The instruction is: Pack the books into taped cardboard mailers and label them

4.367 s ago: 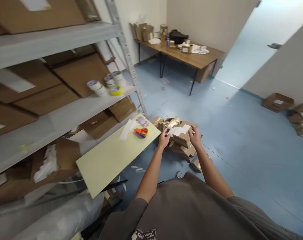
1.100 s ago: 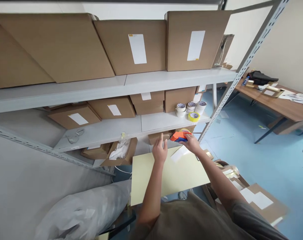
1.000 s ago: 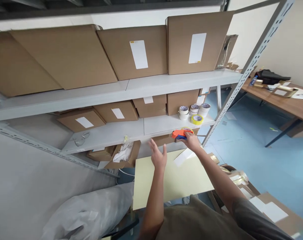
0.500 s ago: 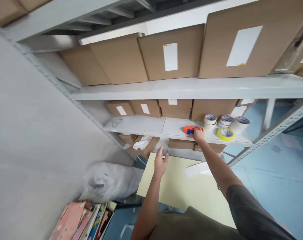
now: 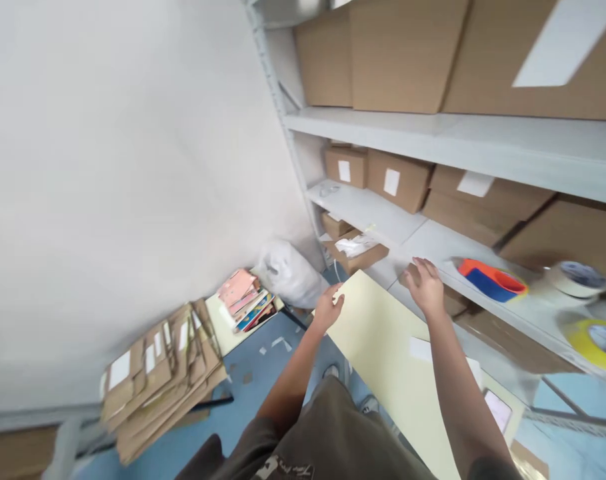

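Note:
My left hand is at the near left corner of a pale yellow tabletop, fingers slightly bent and thumb apart. It holds nothing; whether it touches the edge I cannot tell. My right hand hovers between the tabletop and the middle shelf, fingers spread and nothing in them. On that shelf, to its right, lies an orange-and-blue object, rounded at one end and blurred, its exact kind unclear. Farther right are a yellow tape roll and white tape rolls.
White paper and a phone lie on the tabletop. Brown boxes fill the shelves. To the left are flattened cartons, a stack of books and a plastic-wrapped bundle by the wall.
My view has swung left and down. My right hand has let go of the orange-and-blue object and drawn back left. My left hand is now at the tabletop's corner.

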The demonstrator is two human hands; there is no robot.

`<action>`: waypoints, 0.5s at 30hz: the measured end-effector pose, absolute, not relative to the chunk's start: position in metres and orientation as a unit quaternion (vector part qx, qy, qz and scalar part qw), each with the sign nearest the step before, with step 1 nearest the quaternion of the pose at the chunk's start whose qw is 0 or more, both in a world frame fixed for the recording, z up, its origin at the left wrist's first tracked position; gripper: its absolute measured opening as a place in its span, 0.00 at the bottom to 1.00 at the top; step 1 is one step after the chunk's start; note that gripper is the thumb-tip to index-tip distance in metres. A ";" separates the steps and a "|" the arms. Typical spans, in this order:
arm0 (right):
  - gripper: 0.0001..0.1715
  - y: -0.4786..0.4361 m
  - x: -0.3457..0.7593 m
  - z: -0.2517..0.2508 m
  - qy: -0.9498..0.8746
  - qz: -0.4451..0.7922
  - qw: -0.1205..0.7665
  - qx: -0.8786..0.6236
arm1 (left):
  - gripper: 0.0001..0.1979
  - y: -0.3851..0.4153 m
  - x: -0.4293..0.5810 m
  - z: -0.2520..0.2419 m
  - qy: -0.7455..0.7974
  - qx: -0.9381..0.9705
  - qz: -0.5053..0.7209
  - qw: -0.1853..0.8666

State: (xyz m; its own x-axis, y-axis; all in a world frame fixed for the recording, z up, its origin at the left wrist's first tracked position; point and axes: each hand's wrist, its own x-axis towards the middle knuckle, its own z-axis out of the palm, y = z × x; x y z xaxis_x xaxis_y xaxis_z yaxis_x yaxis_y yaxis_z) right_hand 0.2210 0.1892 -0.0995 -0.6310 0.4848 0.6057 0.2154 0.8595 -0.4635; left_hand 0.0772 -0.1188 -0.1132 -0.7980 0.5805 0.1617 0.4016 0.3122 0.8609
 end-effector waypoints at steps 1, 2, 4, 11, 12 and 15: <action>0.32 0.174 0.207 -0.103 -0.890 0.197 0.371 -0.176 | 0.19 -0.135 0.075 -0.114 0.811 0.294 0.499 0.080; 0.32 0.158 0.193 -0.107 -0.893 0.217 0.361 -0.156 | 0.19 -0.152 0.072 -0.115 0.818 0.281 0.497 0.069; 0.32 0.123 0.162 -0.113 -0.898 0.256 0.341 -0.114 | 0.20 -0.187 0.065 -0.116 0.835 0.247 0.489 0.045; 0.31 -0.016 0.057 -0.127 -0.905 0.331 0.267 0.003 | 0.22 -0.316 0.032 -0.128 0.858 0.119 0.499 -0.025; 0.31 -0.037 0.043 -0.129 -0.906 0.335 0.257 0.019 | 0.22 -0.335 0.025 -0.130 0.855 0.106 0.507 -0.035; 0.31 -0.103 0.002 -0.136 -0.910 0.338 0.232 0.063 | 0.23 -0.388 0.002 -0.139 0.843 0.067 0.531 -0.048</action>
State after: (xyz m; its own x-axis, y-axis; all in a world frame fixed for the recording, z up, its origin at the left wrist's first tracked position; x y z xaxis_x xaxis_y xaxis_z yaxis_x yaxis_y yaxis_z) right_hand 0.0016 -0.1029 -0.1355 -0.8848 0.0429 0.4641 -0.2708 0.7631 -0.5868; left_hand 0.0024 -0.3878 -0.1388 -0.9863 0.0619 0.1532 0.1649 0.4267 0.8892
